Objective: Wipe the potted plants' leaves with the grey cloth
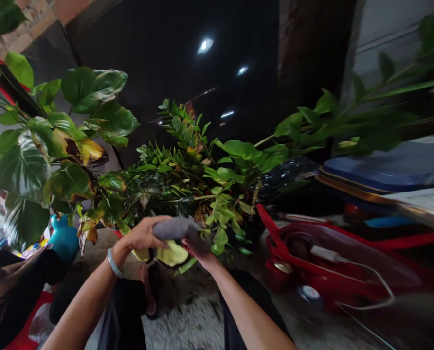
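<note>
A grey cloth-like item is held between both hands in front of the plants. My left hand, with a pale bangle on its wrist, has its fingers curled over the item's left end. At the item's right end, my right hand grips it from the side, its fingers partly hidden and blurred. Just under the grey item hangs a yellow-green piece with a dark edge. Leaves of a green plant come close to my right hand.
Large-leaved plants fill the left side. On the right are a red basket with a white cable, a lidded jar and a blue-topped stack. Another person's arm shows at the left edge.
</note>
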A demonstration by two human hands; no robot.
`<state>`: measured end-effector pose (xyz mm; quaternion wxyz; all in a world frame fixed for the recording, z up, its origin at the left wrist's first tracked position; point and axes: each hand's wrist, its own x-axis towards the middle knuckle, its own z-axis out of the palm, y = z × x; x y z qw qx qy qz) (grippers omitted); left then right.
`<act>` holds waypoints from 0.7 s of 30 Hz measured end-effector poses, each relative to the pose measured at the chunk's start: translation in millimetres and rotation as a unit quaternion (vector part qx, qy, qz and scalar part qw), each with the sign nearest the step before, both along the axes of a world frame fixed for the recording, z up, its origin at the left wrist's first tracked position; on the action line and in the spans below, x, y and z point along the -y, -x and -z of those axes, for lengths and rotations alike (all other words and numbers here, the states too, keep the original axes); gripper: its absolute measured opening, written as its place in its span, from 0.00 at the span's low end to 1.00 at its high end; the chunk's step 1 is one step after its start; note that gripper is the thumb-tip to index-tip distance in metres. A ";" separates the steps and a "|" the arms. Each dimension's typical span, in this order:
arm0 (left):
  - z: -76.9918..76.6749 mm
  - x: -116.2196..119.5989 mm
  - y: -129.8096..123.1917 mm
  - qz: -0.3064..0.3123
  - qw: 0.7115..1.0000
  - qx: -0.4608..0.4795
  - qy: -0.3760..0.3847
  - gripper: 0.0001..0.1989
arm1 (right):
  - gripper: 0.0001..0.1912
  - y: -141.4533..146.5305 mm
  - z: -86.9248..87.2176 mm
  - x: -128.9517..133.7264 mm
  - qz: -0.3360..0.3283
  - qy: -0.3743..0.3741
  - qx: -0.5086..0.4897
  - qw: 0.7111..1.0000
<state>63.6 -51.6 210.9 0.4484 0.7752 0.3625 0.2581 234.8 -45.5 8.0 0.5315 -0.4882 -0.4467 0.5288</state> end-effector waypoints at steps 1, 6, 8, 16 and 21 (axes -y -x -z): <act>-7.3 -3.6 1.3 -0.045 0.998 0.047 -0.020 0.32 | 0.16 -0.1 -1.4 0.4 -0.005 -0.001 -0.003 1.000; -6.5 -26.9 2.9 -0.242 0.945 0.202 -0.082 0.32 | 0.21 3.4 -8.7 2.4 -0.005 -0.009 -0.034 0.999; 11.6 -22.1 8.1 -0.206 0.968 0.133 -0.056 0.32 | 0.21 4.5 -8.1 2.0 0.000 -0.013 -0.038 0.999; 20.6 32.5 67.7 -0.072 0.989 -0.127 0.034 0.34 | 0.17 -2.7 -3.6 4.4 -0.015 0.008 -0.013 1.000; -13.3 11.4 91.6 -0.306 0.947 0.042 -0.092 0.32 | 0.24 -3.8 -10.6 10.7 -0.006 0.033 -0.050 0.998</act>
